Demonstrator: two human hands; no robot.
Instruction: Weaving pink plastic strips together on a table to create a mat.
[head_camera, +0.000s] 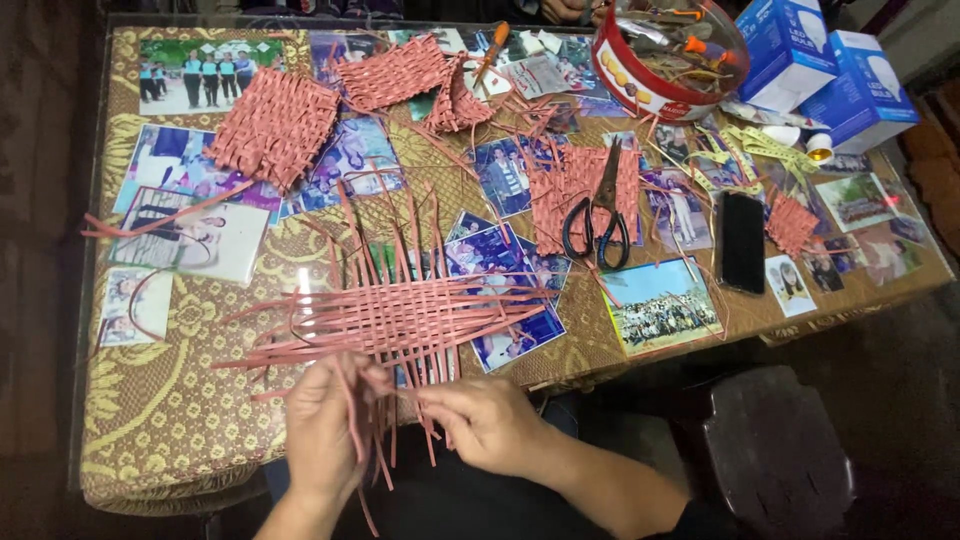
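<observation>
1. The left hand (322, 428) is curled at the near edge of the table, its fingers closed around a few loose pink strips (385, 440) that hang down from the weaving.
2. The right hand (487, 420) is held just beside it, fingers bent and pinching the strip ends; which strip is gripped cannot be told, as the fingers cover it.
3. The half-woven mat (400, 318) of pink strips is laid flat on the glass tabletop (150, 400) directly beyond both hands, with unwoven ends fanning out to every side.
4. Photographs (662, 305) are seen pressed under the glass over a gold patterned cloth.
5. Scissors (600, 215) with black handles are set on another woven piece (580, 195) further back, right of the mat.
6. A black phone (742, 240) is placed to the right of the scissors.
7. Two finished woven squares (275, 125) (400, 72) are left at the far left.
8. A round red tin (655, 65) of tools and two blue and white boxes (820, 65) are kept at the far right corner.
9. A dark stool (775, 450) is stood beside the table on the right.
</observation>
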